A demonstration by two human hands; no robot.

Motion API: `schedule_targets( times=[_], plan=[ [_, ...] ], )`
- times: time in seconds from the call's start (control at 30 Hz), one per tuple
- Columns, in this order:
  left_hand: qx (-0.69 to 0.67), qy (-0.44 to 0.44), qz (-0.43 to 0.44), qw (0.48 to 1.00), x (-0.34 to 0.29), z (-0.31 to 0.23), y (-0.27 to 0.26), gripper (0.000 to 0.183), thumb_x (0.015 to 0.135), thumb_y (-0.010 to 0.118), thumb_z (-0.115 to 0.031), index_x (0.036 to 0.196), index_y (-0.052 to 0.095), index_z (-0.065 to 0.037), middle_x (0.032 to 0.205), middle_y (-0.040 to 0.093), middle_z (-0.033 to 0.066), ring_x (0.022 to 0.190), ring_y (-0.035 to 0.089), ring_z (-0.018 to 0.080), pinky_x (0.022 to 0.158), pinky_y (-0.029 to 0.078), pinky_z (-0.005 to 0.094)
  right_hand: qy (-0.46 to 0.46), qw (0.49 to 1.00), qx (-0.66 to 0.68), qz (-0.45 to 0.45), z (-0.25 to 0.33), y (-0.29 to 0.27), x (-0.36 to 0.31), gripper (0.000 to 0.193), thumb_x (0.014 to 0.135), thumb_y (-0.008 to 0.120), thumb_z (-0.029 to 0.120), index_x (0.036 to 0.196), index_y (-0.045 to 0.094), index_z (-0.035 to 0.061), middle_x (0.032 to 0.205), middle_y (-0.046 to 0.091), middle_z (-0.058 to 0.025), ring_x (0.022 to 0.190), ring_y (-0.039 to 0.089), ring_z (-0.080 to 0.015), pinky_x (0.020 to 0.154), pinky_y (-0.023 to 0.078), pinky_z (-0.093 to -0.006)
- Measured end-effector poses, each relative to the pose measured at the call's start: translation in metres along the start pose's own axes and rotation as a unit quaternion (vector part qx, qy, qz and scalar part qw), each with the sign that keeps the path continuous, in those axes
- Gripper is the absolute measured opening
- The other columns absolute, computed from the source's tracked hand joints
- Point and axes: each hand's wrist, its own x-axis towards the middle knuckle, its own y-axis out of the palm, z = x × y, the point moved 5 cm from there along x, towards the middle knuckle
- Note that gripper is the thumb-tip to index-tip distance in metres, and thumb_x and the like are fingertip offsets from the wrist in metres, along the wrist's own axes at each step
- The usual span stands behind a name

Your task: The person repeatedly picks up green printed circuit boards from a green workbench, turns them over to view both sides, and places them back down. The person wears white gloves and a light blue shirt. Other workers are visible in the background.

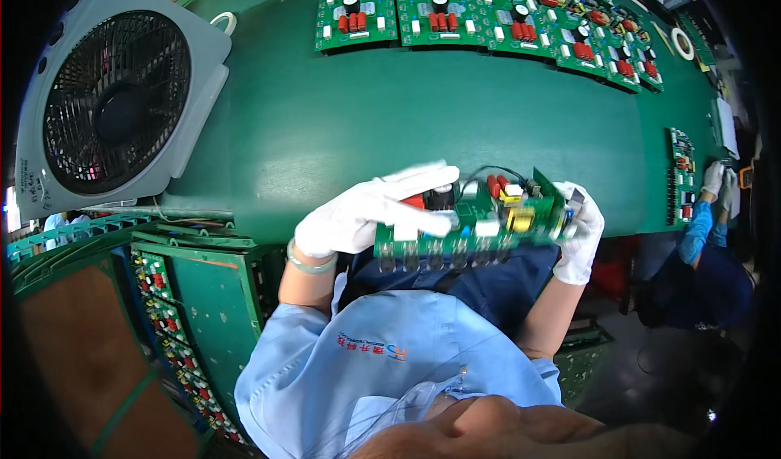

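A green circuit board [468, 235] is in front of my body at the table's near edge, somewhat blurred. Red, yellow, white and black components stand on it, and a row of dark cylinders shows along its lower edge. A black wire arches over its top. My right hand [579, 231], in a white glove, is closed around the board's right end beside a small upright board; some fingertips are hidden. My left hand [382, 211], also gloved, reaches over the left end with fingers stretched and apart, around red and black components. Part of that end is covered by the glove.
Similar circuit boards [439, 24] stand in a row along the far side of the green table [366, 109]. A grey box fan [122, 105] is at left, above racks holding boards [175, 321]. Far right, another board [682, 174] lies near a co-worker's gloved hands [716, 181].
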Motion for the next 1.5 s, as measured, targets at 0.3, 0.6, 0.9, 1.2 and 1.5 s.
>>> schedule_targets(
  times=[0.3, 0.6, 0.9, 1.2, 1.5],
  plan=[
    [0.536, 0.047, 0.008, 0.843, -0.001, 0.005, -0.004, 0.043, 0.084, 0.056, -0.017, 0.117, 0.072, -0.039, 0.150, 0.050, 0.0105, 0.136, 0.045, 0.0474, 0.115, 0.035, 0.0576, -0.144, 0.970, -0.194, -0.013, 0.055, 0.034, 0.022, 0.022, 0.095, 0.065, 0.008, 0.116, 0.071, 0.0031, 0.108, 0.072, -0.0041, 0.067, 0.058, -0.0046, 0.058, 0.047, -0.0202],
    [0.376, -0.007, -0.168, 0.911, 0.002, -0.022, 0.009, 0.075, 0.077, 0.080, -0.038, 0.140, 0.054, -0.006, 0.145, 0.051, 0.0203, 0.139, 0.045, 0.0386, 0.118, 0.027, 0.0570, -0.040, 0.988, 0.144, -0.042, 0.046, 0.019, 0.038, 0.036, 0.095, 0.065, 0.012, 0.125, 0.059, -0.0075, 0.112, 0.070, -0.0167, 0.055, 0.051, -0.0070, 0.047, 0.038, -0.0205],
    [0.519, -0.081, -0.168, 0.834, -0.011, -0.006, 0.045, 0.086, 0.067, 0.087, -0.036, 0.140, 0.052, -0.008, 0.131, 0.056, 0.0185, 0.127, 0.052, 0.0362, 0.116, 0.027, 0.0594, -0.099, 0.978, 0.185, -0.003, 0.032, 0.016, 0.040, 0.038, 0.097, 0.063, 0.016, 0.125, 0.059, -0.0081, 0.095, 0.070, -0.0131, 0.053, 0.049, -0.0080, 0.045, 0.037, -0.0213],
    [0.627, -0.220, -0.519, 0.538, -0.133, 0.005, -0.065, 0.088, 0.065, 0.089, -0.038, 0.136, 0.052, -0.002, 0.128, 0.061, 0.0179, 0.119, 0.058, 0.0359, 0.110, 0.032, 0.0578, -0.075, 0.970, 0.232, 0.011, 0.029, 0.011, 0.040, 0.043, 0.096, 0.064, 0.017, 0.128, 0.055, -0.0099, 0.099, 0.069, -0.0129, 0.055, 0.050, -0.0074, 0.045, 0.037, -0.0209],
    [0.717, -0.158, -0.498, 0.461, -0.062, -0.025, -0.091, 0.079, 0.070, 0.088, -0.032, 0.138, 0.055, -0.008, 0.144, 0.050, 0.0210, 0.136, 0.042, 0.0423, 0.115, 0.029, 0.0580, -0.061, 0.971, 0.231, -0.014, 0.031, 0.003, 0.036, 0.035, 0.096, 0.063, 0.013, 0.125, 0.059, -0.0068, 0.094, 0.071, -0.0125, 0.057, 0.056, -0.0094, 0.049, 0.044, -0.0230]
  ],
)
